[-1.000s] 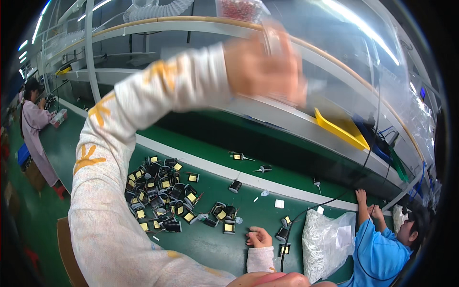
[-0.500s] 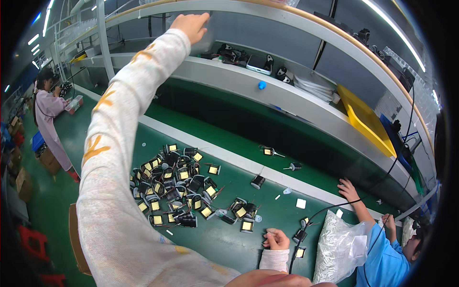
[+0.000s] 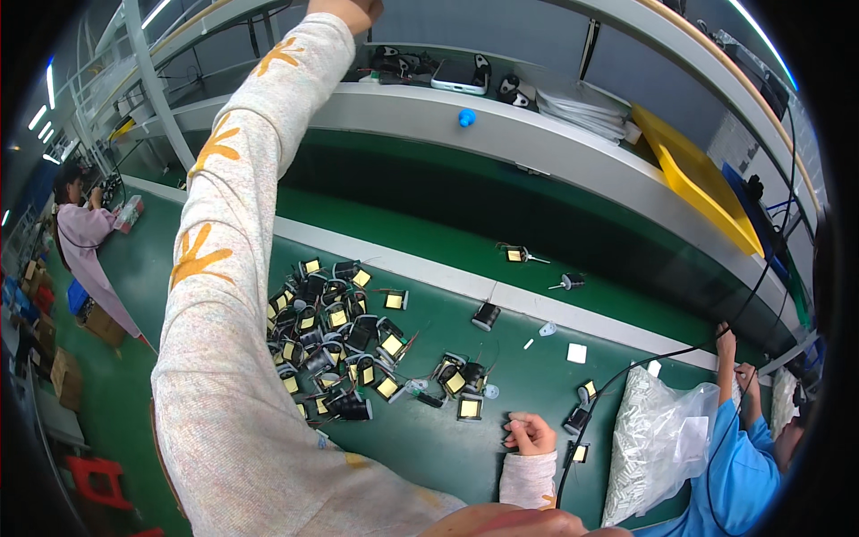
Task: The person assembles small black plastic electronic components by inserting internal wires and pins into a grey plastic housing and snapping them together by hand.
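Observation:
My left arm, in a speckled sleeve with orange marks, stretches up toward the shelves. My left hand (image 3: 345, 11) is cut off by the top edge, so its grip is hidden. My right hand (image 3: 530, 433) rests on the green table with its fingers curled and nothing visible in them. It lies just right of a small black coil part with a yellow face (image 3: 470, 408). A pile of several such black and yellow parts (image 3: 331, 345) lies to its left.
More loose parts (image 3: 486, 315) are scattered toward the white strip (image 3: 447, 279). A clear bag of white pieces (image 3: 662, 438) and a black cable (image 3: 626, 369) sit at right by a co-worker in blue (image 3: 743, 461). A yellow tray (image 3: 689, 174) leans on the shelf. A person in pink (image 3: 82, 234) works far left.
My left arm has lifted higher and farther away, the hand going from in front of the camera to the top edge. The right hand has stayed on the table.

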A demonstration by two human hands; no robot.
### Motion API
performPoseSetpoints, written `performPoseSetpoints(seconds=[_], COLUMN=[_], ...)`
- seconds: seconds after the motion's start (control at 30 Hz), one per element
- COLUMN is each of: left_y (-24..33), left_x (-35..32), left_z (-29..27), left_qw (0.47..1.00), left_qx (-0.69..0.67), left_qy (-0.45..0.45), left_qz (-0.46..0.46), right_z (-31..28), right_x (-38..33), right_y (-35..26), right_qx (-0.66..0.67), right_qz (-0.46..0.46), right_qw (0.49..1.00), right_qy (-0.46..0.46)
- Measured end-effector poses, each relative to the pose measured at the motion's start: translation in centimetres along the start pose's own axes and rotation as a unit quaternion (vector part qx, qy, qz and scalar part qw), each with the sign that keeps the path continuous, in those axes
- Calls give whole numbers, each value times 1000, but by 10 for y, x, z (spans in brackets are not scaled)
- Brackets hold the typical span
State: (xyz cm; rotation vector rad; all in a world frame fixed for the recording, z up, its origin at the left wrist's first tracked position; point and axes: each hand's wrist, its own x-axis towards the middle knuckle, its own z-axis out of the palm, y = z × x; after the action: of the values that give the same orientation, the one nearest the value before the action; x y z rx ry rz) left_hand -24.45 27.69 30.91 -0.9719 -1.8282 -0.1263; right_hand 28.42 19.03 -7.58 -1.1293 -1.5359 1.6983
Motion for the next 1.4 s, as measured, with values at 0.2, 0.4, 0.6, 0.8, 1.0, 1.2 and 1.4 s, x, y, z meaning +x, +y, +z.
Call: performPoseSetpoints(seconds=[0.2, 0.4, 0.6, 0.8, 1.0, 1.2, 1.4], left_y=[-20, -30, -17, -49, -8, -108, -40], left_x=[-6, -11, -13, 28, 40, 81, 41], left_z=[6, 19, 29, 102, 135, 175, 116], left_qw=[999, 997, 986, 989, 973, 982, 938], left_qx=[35, 75, 45, 84, -72, -81, -22], left_qy=[-4, 19, 159, 77, -216, -171, -347], left_qz=[-11, -5, -2, -98, -37, 25, -7], right_z=[1, 1, 0, 3, -8, 2, -8], right_x=[0, -3, -2, -1, -7, 1, -10], right_y=[-2, 0, 2, -1, -2, 1, -3], right_qx=[-3, 5, -2, -15, -26, -8, -26], right_qz=[-1, -5, 4, -10, 0, -8, -13], right_qw=[1000, 1000, 1000, 1000, 999, 1000, 999], right_qy=[-4, -1, 6, -10, 21, -18, 21])
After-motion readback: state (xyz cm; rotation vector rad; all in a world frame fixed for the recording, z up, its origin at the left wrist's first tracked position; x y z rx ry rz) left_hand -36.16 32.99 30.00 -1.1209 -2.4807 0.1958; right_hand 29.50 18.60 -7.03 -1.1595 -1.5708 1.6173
